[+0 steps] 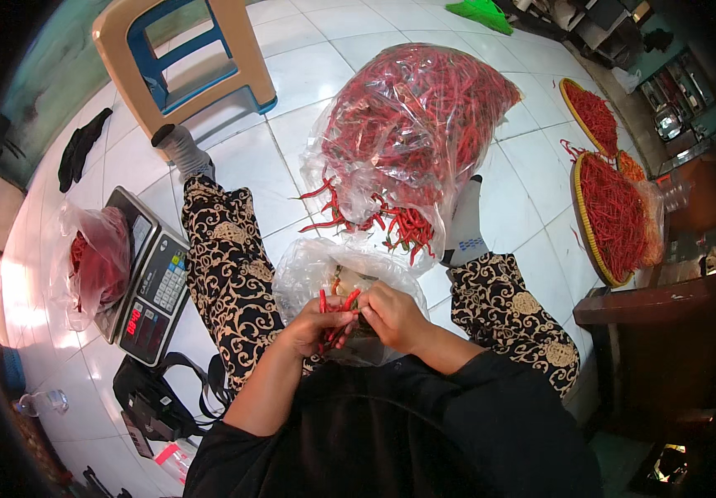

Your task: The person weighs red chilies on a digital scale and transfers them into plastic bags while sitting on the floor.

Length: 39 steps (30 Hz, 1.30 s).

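Several red chillies [323, 302] are held in my left hand [315, 325], their ends poking out between the fingers. My right hand [393, 315] pinches the stem end of one chilli against the left fingertips. Both hands are over an opened clear plastic bag [298, 264] between my legs; what lies deep inside it is hard to make out. Just beyond, a large clear bag full of red chillies [414, 118] lies on the tiles. From its mouth a loose pile of chillies [411, 230] spills toward me.
To the left a digital scale [161, 280] carries a plastic bag of chillies [102, 249]. A black bag [152, 398] lies below it. A beige and blue stool [264, 87] stands at upper left. Round woven trays of chillies [613, 218] and a brown wooden piece of furniture [663, 336] are right.
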Motion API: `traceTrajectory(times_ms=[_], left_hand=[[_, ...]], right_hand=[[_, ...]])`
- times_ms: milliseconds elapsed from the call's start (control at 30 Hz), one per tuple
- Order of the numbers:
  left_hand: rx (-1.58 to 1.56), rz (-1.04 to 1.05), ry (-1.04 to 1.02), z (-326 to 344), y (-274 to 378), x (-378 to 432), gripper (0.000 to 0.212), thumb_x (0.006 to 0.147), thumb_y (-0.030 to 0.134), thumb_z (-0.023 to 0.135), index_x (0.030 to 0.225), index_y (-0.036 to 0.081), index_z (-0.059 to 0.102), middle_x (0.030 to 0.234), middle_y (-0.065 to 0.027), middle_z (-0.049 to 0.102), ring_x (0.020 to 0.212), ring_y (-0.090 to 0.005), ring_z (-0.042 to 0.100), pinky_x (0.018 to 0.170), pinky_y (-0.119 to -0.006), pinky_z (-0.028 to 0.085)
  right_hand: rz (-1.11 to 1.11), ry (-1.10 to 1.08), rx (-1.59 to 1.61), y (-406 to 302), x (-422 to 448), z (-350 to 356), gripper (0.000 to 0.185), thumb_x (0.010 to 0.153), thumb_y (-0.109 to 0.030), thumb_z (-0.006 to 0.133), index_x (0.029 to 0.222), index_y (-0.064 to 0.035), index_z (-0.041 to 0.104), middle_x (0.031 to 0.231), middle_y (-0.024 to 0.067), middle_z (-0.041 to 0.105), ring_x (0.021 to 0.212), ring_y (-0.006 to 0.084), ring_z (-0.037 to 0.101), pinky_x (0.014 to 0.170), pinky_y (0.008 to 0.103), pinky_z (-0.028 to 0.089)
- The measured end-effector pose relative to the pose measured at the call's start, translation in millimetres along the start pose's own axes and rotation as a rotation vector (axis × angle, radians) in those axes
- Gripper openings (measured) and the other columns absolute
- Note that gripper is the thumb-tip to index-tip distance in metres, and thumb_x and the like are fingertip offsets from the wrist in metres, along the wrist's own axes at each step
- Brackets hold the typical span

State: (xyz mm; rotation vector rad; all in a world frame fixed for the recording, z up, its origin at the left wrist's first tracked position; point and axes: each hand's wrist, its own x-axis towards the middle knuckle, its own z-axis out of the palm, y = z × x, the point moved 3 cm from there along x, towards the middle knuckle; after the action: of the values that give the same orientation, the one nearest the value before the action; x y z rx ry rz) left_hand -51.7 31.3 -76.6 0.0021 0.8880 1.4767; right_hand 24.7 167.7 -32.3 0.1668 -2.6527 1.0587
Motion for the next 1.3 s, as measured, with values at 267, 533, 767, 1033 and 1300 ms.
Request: traceTrajectory(times_ms=[267,533,767,1033,1300], left_hand=[[0.034,0.090,-0.010,1,-1,0,0.025,0.072,0.014,0.064,0.091,0.002,0.053,0.064,-0.0078,0.056,0.050,-0.0171,0.054,0.044,-0.025,0.044],[-0.230,0.273,0.041,-10,6,6,0.022,0.079,0.020,0.061,0.092,0.006,0.050,0.070,-0.0061,0.055,0.055,-0.0168,0.055,0.048,-0.026,0.046],[-0.226,0.278,0.048,-9,6,11,0.023,0.079,0.024,0.060,0.093,0.007,0.050,0.071,-0.0051,0.054,0.059,-0.0172,0.055,0.052,-0.028,0.046],[-0.198,0.220,0.013,-13,5,8,0.027,0.079,0.028,0.060,0.094,0.007,0.051,0.072,-0.0041,0.055,0.060,-0.0175,0.057,0.055,-0.029,0.047],[-0.259,0.186,-0.053,-9,6,8,0.024,0.078,0.020,0.059,0.094,0.005,0.050,0.077,-0.0069,0.057,0.064,-0.0198,0.059,0.057,-0.030,0.049]], right_hand=[[1.074,-0.258,1.638,9,-15,22,0.018,0.081,-0.021,0.053,0.090,-0.0066,0.050,0.079,0.0021,0.052,0.062,0.0135,0.048,0.057,0.0249,0.036],[0.364,-0.234,0.610,-11,7,-12,0.014,0.082,-0.012,0.052,0.094,-0.0027,0.053,0.080,0.0048,0.051,0.064,0.0159,0.050,0.061,0.0273,0.041],[0.400,0.092,-0.202,111,34,-42,0.008,0.074,-0.007,0.056,0.081,-0.0041,0.058,0.079,0.0090,0.055,0.073,0.0249,0.055,0.063,0.0330,0.043],[0.398,-0.411,-0.802,163,28,13,0.021,0.076,-0.014,0.047,0.095,-0.0121,0.055,0.097,0.0122,0.050,0.092,0.0288,0.052,0.075,0.0429,0.042],[0.335,0.128,-0.373,152,31,-28,0.014,0.075,-0.010,0.053,0.089,-0.0081,0.053,0.086,0.0100,0.053,0.079,0.0236,0.054,0.067,0.0333,0.042]])
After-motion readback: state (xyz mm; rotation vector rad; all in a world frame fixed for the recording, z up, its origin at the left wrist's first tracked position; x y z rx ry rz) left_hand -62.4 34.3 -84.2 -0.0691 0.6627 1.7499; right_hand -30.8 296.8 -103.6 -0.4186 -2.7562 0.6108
